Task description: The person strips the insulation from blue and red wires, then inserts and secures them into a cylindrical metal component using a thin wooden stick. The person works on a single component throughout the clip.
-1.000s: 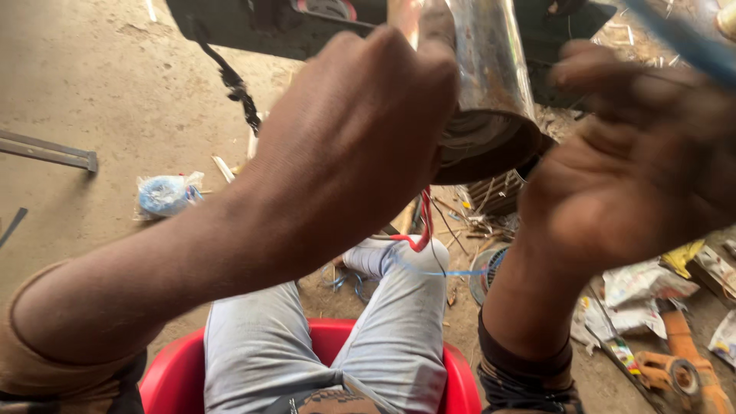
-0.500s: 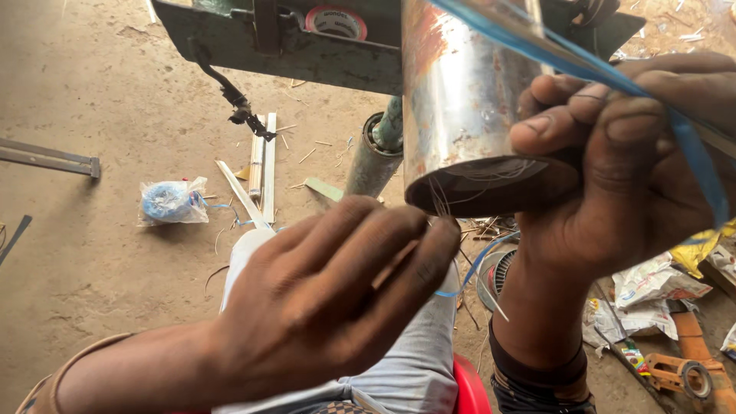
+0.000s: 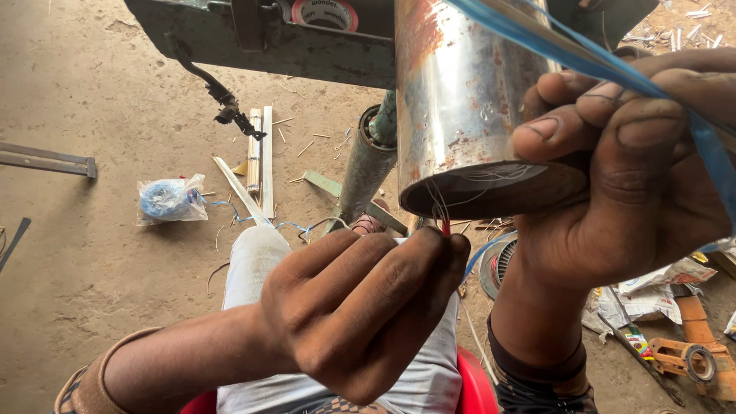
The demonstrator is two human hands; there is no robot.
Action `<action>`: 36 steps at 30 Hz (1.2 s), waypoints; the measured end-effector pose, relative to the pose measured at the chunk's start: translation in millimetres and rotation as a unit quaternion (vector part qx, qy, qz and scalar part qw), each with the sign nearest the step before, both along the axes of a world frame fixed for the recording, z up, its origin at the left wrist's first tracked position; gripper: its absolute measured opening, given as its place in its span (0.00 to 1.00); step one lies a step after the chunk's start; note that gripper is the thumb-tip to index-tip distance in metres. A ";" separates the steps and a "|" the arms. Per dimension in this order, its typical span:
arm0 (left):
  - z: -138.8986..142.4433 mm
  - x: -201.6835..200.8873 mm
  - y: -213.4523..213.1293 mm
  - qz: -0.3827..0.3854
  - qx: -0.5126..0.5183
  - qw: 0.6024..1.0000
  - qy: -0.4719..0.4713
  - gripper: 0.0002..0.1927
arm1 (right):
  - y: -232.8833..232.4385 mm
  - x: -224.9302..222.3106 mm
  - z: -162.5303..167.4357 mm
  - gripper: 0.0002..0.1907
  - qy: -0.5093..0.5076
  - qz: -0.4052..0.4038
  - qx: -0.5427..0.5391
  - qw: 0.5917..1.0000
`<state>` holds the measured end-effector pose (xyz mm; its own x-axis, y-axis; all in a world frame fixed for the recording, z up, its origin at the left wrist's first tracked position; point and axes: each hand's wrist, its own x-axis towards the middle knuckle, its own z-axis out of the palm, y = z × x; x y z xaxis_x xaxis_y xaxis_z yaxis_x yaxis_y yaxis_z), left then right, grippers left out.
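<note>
Dirt floor (image 3: 92,253), littered; blue bag (image 3: 163,199) near its left edge, wood strips (image 3: 259,157) beside. Your left hand (image 3: 360,314) pinches a red-tipped wire (image 3: 445,224) just under the metal cylinder (image 3: 468,100), likely to feed it. Your right hand (image 3: 636,169) grips the cylinder's lower rim, steadying it, with a blue strap (image 3: 613,65) crossing your fingers.

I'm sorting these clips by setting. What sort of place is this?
Probably an informal repair workshop with a dirt floor. The right hand holds a rusty metal cylinder while the left hand pinches thin wires at its end. Scrap strips and an orange tool lie on the ground.
</note>
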<state>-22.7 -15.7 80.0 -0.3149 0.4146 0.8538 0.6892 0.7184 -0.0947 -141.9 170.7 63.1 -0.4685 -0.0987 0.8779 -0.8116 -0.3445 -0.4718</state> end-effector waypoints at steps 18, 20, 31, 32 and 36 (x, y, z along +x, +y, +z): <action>-3.5 1.0 -7.1 -0.015 -0.065 0.998 -0.019 0.10 | -2.3 -4.1 3.4 0.05 0.011 -0.006 -0.006 1.000; -7.6 -0.2 -7.3 0.003 -0.074 0.997 -0.036 0.09 | -3.9 -3.6 3.6 0.05 0.010 -0.006 -0.009 1.000; 1.8 -8.5 -2.5 0.011 -0.071 0.997 -0.019 0.07 | -12.8 1.1 5.9 0.06 0.001 -0.029 -0.027 0.999; -6.0 -8.7 -4.6 0.020 -0.083 0.996 -0.022 0.07 | -13.3 0.6 5.6 0.06 0.003 -0.027 -0.027 0.999; -30.7 -13.7 -13.2 0.006 -0.064 0.996 -0.061 0.09 | -13.9 0.9 5.1 0.06 0.001 -0.025 -0.030 0.999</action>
<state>-36.4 -28.9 49.3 -0.4194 0.5126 0.7492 0.6926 0.7142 -0.1010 -141.0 156.8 68.2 -0.4696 -0.0229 0.8826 -0.8296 -0.3306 -0.4500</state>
